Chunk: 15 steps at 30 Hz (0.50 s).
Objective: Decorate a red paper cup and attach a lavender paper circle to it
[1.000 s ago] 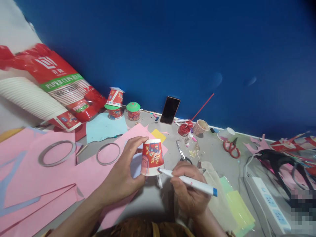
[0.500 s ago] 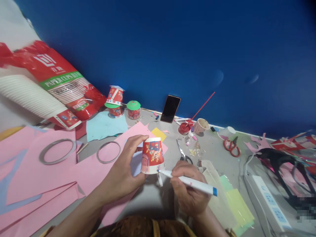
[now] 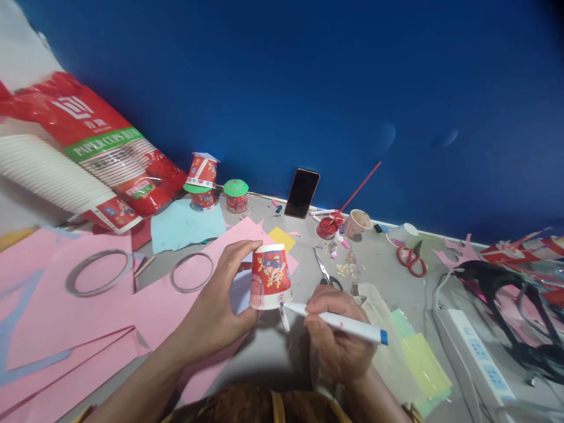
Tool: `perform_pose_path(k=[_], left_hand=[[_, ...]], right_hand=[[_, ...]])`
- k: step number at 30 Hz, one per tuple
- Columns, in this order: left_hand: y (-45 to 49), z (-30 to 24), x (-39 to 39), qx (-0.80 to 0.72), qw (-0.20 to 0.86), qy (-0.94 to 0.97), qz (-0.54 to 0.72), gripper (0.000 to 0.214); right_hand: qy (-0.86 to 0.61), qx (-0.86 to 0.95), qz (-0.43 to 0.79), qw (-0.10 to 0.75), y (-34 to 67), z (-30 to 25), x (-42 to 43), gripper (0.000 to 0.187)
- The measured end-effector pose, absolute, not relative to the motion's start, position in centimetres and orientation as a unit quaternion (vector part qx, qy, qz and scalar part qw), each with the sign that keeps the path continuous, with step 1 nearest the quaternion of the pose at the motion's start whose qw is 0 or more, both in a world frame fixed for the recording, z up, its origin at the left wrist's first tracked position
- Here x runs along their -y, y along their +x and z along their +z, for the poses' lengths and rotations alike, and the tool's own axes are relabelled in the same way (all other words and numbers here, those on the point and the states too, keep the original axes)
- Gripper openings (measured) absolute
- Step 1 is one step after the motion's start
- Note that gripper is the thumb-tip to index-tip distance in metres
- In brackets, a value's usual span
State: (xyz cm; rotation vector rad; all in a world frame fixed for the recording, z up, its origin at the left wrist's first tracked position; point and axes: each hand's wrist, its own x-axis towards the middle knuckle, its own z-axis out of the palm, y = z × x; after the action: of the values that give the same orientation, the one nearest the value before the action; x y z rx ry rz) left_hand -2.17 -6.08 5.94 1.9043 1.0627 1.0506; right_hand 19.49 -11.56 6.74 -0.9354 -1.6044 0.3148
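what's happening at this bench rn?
A person's left hand holds a red-and-white paper cup upside down. The right hand grips a white marker with its tip at the white band near the cup's rim, where small marks show. Around them lie pink paper and small scissors; a phone stands farther back, leaning by the blue wall.

"PAPER CUPS" on the red bag [image 3: 108,150]

paper cup [image 3: 270,274] is red with a yellow-and-blue cartoon print, white bands top and bottom. marker [image 3: 355,327] is mostly white with a blue end. wall [image 3: 282,88]'s deep blue, table [image 3: 273,355]'s grey, big paper sheets [image 3: 99,320] are pink
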Motion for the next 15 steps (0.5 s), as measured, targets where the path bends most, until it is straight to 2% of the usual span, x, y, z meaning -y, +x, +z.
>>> perform_pose_path(k=[15], left_hand=[[-2.10,6.04,5.99,-0.403,0.376,0.726,0.412,0.080]], right_hand=[[-0.409,0.664,0.132,0.612,19.73,6.60,11.63,0.014]])
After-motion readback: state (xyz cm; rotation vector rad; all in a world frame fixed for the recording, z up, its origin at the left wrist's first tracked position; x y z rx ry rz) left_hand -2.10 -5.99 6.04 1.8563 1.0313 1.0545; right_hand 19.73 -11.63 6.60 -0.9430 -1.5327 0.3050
